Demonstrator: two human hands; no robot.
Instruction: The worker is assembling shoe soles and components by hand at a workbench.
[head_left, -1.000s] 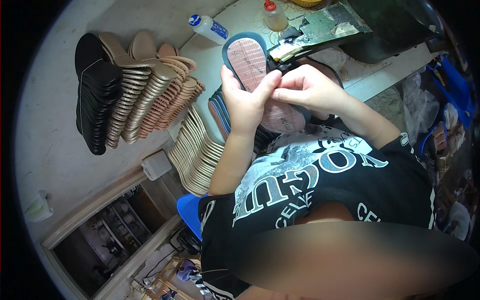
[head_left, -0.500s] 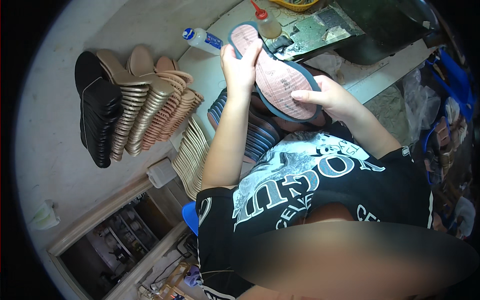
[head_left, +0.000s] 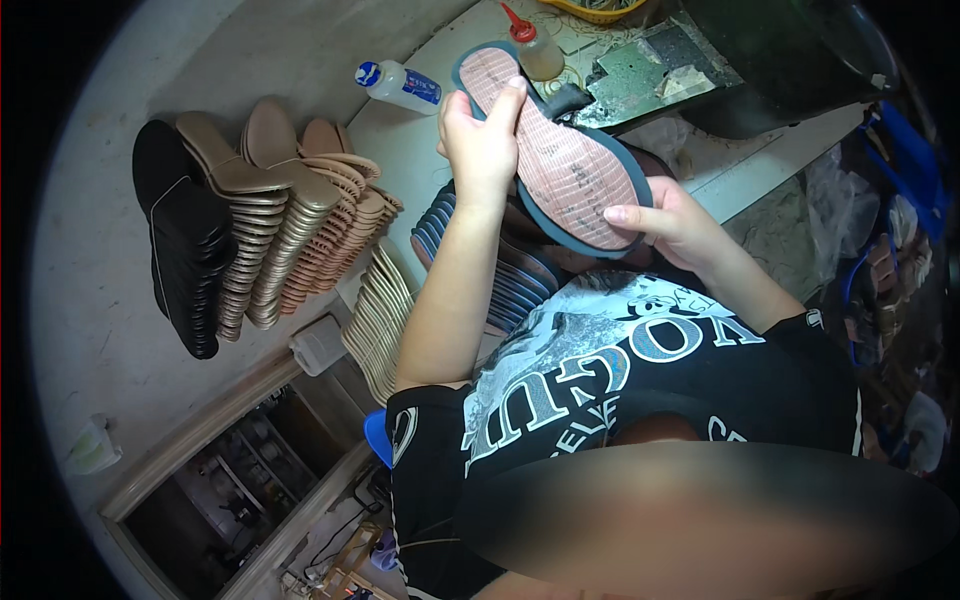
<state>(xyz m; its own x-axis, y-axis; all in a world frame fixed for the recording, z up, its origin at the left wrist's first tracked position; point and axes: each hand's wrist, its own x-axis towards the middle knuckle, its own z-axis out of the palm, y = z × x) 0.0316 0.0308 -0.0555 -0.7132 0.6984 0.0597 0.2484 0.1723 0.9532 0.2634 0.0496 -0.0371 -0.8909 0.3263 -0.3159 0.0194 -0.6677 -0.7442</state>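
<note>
Stacked soles (head_left: 257, 225): left of frame; smooth curves in black, bronze, pink
Left hand (head_left: 480, 148): gripping narrow end between thumb and fingers, partly hidden behind
Sole (head_left: 572, 172): upper centre; pink lined face, marks hard to read, dark rim
Right hand (head_left: 675, 225): pinching wide end, thumb on top, fingers mostly hidden underneath

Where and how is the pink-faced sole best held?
Probably by opposite edges of the sole, near its ends: left hand from the left at the narrow end, right hand from the right at the broad end, thumbs on the pink face. Its long, thin, flat shape and tilted pose leave both edges reachable.
</note>
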